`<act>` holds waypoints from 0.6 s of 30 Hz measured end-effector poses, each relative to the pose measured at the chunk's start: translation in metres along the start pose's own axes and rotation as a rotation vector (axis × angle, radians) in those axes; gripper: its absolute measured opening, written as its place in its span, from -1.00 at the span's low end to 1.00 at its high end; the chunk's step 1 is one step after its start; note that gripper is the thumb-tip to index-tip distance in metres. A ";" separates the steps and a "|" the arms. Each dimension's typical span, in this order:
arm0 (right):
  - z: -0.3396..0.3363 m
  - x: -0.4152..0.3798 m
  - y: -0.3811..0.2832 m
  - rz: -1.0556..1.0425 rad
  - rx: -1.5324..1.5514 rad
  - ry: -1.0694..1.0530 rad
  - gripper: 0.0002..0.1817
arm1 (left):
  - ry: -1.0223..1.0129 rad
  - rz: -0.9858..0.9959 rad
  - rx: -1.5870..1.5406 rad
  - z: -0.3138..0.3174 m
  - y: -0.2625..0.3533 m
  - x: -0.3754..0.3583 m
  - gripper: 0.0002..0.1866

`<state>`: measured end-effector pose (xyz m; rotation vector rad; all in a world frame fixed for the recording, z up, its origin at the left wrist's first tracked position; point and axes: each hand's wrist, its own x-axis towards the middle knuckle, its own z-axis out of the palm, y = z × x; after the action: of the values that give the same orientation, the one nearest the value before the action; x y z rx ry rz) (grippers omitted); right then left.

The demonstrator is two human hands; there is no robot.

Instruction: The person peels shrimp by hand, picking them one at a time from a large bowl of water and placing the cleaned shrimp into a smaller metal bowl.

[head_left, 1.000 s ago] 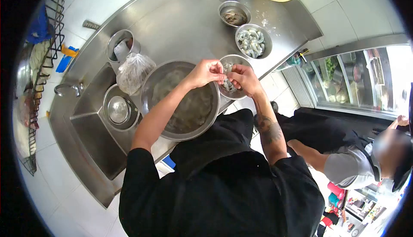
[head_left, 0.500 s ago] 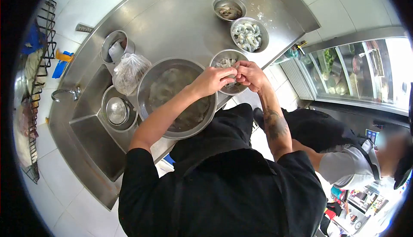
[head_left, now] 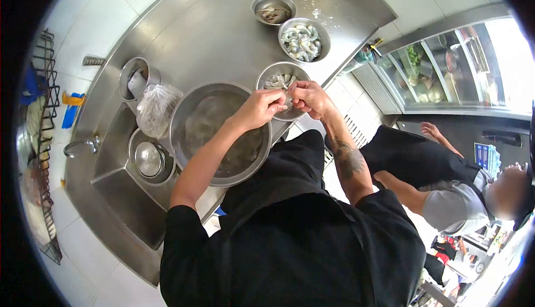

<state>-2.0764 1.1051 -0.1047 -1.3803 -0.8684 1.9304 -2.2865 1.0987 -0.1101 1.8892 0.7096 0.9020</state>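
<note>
My left hand (head_left: 261,109) and my right hand (head_left: 311,100) are close together, fingertips pinched on a small greyish shrimp (head_left: 288,102), mostly hidden by the fingers. Directly under them is a steel bowl (head_left: 266,78) with pale grey pieces (head_left: 280,81) in it. My left forearm crosses over a large steel basin (head_left: 174,118) of cloudy water with greyish shapes below the surface. Beyond the hands, a bowl (head_left: 326,45) holds pale peeled shrimp (head_left: 301,42). Farther back, another bowl (head_left: 257,4) contains brownish pieces in liquid.
A knotted clear plastic bag (head_left: 157,110) leans beside a steel pot (head_left: 123,78). To the left are a sink (head_left: 125,195), a faucet (head_left: 83,145) and a pot (head_left: 134,154) with metal dishes. At right, a co-worker (head_left: 457,206) stands near a glass-door fridge (head_left: 446,78).
My hands have drawn slightly apart, showing more of the shrimp between them. The whole view has shifted a little. The co-worker's raised hand has come into sight.
</note>
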 end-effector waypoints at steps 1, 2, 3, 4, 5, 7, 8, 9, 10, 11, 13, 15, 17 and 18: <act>-0.001 0.000 0.001 -0.005 0.033 -0.019 -0.95 | -0.008 0.004 -0.003 -0.001 0.001 0.000 -0.80; -0.001 -0.001 0.001 -0.005 0.061 -0.006 -0.94 | -0.025 -0.061 -0.020 -0.002 0.002 0.001 -0.80; -0.003 -0.002 0.000 -0.007 0.060 -0.004 -0.94 | -0.039 -0.126 -0.034 -0.004 0.002 0.001 -0.80; -0.006 -0.004 -0.001 -0.007 0.085 -0.004 -0.95 | -0.038 -0.124 -0.033 -0.002 -0.001 0.000 -0.80; -0.009 -0.006 -0.003 -0.007 0.110 -0.004 -0.96 | 0.004 -0.172 -0.211 0.000 -0.007 -0.002 -0.81; -0.019 -0.011 -0.011 -0.021 0.041 -0.045 -0.96 | 0.050 -0.218 -0.388 0.001 -0.015 -0.003 -0.82; -0.025 -0.013 -0.014 -0.030 -0.027 -0.086 -0.96 | 0.040 -0.215 -0.412 -0.002 -0.020 -0.002 -0.84; -0.029 -0.014 -0.016 -0.028 -0.031 -0.091 -0.96 | 0.034 -0.211 -0.434 -0.004 -0.025 -0.001 -0.85; -0.033 -0.014 -0.018 -0.075 -0.215 -0.077 -0.93 | 0.019 -0.174 -0.424 -0.009 -0.022 0.002 -0.91; -0.036 -0.014 -0.020 -0.123 -0.400 -0.066 -0.89 | 0.030 -0.177 -0.421 -0.012 -0.018 0.005 -0.91; -0.043 -0.009 -0.025 -0.167 -0.588 0.006 -0.80 | -0.143 -0.150 0.080 -0.019 -0.011 0.010 -0.77; -0.042 -0.006 -0.043 -0.202 -0.848 0.171 -0.78 | -0.108 -0.077 0.144 -0.028 -0.019 0.006 -0.62; -0.047 -0.002 -0.064 -0.298 -0.744 0.294 -0.72 | -0.035 -0.248 0.189 -0.049 -0.010 0.004 -0.60; -0.056 0.004 -0.069 -0.327 -0.721 0.356 -0.69 | 0.011 -0.375 0.167 -0.060 -0.013 -0.001 -0.62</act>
<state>-2.0173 1.1585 -0.0659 -1.7611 -1.5723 1.1047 -2.3371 1.1324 -0.1021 1.8091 1.1308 0.6298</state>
